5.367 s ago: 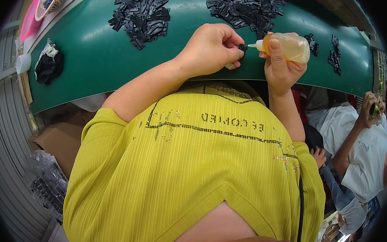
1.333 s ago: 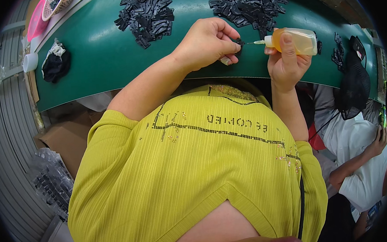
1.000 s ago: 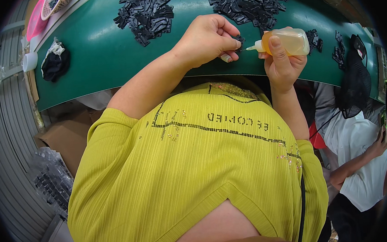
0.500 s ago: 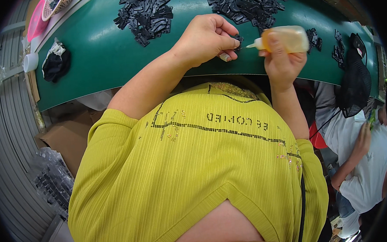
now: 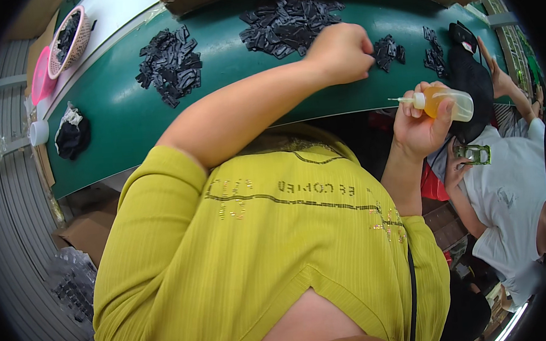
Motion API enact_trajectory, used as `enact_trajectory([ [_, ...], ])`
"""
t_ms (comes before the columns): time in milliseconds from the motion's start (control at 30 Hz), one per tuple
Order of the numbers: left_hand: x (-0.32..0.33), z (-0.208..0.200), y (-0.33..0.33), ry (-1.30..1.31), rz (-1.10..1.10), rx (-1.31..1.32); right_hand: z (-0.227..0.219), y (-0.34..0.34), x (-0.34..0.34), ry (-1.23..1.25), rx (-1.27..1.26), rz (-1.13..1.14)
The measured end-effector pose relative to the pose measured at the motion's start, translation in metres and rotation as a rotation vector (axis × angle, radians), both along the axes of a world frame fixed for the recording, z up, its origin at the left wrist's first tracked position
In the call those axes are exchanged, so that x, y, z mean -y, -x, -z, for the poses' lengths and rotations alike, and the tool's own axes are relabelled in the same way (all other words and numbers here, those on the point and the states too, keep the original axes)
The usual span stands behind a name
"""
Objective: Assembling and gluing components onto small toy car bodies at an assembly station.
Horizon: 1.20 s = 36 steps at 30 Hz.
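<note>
My right hand point(image 5: 422, 129) is wrapped round a clear squeeze bottle point(image 5: 463, 104) of amber liquid. Its white cap and thin needle tip point left, past the table's near edge. My left hand point(image 5: 341, 54) reaches over the green table with its fingers curled closed, right beside a small pile of black plastic parts point(image 5: 391, 52). What those fingers hold, if anything, is hidden behind the hand. Just beyond my left wrist lies a large heap of black parts point(image 5: 277, 29), and another heap of black parts point(image 5: 169, 64) sits farther left.
The green table point(image 5: 120, 117) curves across in front of me. At its left stand a pink basket point(image 5: 78, 48), a white cup point(image 5: 38, 133) and a dark cloth bundle point(image 5: 73, 136). On the right are a few parts point(image 5: 433, 54), a black bag point(image 5: 475, 89) and a person in white point(image 5: 505, 187).
My left hand has swung right, from the bottle's tip to the small pile. My right hand has drawn the bottle back toward me, off the table. The view has shifted.
</note>
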<state>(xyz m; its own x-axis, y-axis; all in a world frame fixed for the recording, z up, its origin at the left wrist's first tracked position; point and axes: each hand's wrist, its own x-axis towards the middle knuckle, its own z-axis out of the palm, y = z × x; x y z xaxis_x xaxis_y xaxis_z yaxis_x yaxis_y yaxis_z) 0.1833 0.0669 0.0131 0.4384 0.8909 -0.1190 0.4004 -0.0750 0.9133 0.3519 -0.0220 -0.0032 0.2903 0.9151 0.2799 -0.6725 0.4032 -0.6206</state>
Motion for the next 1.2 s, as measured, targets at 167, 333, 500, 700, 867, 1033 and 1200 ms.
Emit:
enact_trajectory([
  [167, 0.010, 0.003, -0.019, -0.430, -0.059, -0.178, 0.006, -0.023, 0.008, -0.014, 0.030, -0.071],
  [333, 0.045, -0.005, 0.071, -0.668, -0.077, -0.118, -0.003, -0.021, 0.003, -0.011, 0.052, -0.087],
  [500, 0.037, 0.006, 0.192, -0.855, -0.386, -0.398, -0.025, 0.023, -0.019, -0.007, -0.017, -0.244],
  [700, 0.023, -0.002, 0.235, -0.815, -0.484, -0.407, -0.043, 0.092, -0.049, 0.030, -0.119, -0.506],
  [867, 0.030, 0.003, 0.266, -0.781, -0.533, -0.378, -0.056, 0.133, -0.060, 0.010, -0.040, -0.544],
  [1033, 0.046, 0.005, 0.306, -0.730, -0.606, -0.323, -0.058, 0.166, -0.075, 0.043, -0.014, -0.591],
  [1200, 0.075, 0.016, 0.332, -0.781, -0.628, -0.276, -0.054, 0.194, -0.089, 0.070, 0.009, -0.661],
])
